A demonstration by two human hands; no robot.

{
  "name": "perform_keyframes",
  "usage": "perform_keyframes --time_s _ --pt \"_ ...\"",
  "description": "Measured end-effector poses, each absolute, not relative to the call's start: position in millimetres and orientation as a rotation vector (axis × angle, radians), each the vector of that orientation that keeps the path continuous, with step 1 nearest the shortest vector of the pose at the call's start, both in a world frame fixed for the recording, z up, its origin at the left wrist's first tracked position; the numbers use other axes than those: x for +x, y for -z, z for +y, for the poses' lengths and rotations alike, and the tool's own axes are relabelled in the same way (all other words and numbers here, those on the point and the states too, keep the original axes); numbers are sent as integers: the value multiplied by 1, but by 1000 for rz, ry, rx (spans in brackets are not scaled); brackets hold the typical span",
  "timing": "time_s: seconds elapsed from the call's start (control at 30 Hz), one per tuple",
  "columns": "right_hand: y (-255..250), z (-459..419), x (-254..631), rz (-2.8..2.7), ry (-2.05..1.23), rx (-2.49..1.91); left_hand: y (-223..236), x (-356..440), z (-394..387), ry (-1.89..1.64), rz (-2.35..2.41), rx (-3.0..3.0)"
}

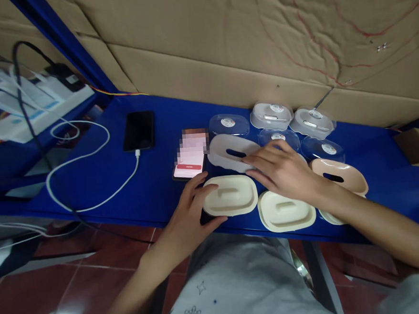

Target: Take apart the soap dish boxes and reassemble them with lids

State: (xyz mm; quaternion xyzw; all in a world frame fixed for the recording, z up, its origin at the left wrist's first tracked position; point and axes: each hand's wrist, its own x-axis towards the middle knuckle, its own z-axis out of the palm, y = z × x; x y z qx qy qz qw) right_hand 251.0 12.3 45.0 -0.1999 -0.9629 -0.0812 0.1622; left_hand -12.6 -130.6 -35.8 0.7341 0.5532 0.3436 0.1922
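Note:
My left hand has its thumb and fingers around the left end of a cream oval tray with a raised ridge in its middle. The tray lies at the table's front edge. Just behind it, a whitish translucent oval piece with a dark slot is gripped at its right end by the fingers of my right hand. A second cream oval tray sits below my right wrist. Beyond my right forearm lies a peach slotted piece, partly covering another cream tray.
Clear lids with round stickers and closed oval boxes stand along the cardboard wall. A lit phone and a dark phone on a white cable lie leftward on the blue table.

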Motion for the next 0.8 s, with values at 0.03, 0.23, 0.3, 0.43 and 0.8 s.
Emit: perform_keyframes --time_s 0.03,0.23,0.3,0.43,0.8 --pt "-48 4 257 -2722 221 -554 39 -12 -130 -1031 1553 2028" --pt "-51 -42 271 -2761 79 -491 51 -10 -128 -1220 1465 1952" --pt "-44 -48 268 -2798 64 -422 48 -10 -128 -1110 1520 1889" --pt "-29 -50 260 -2846 104 -338 40 -11 -128 -963 1591 1816" --pt "-21 -51 256 -2897 227 -360 39 -9 -131 -1241 1398 1804"
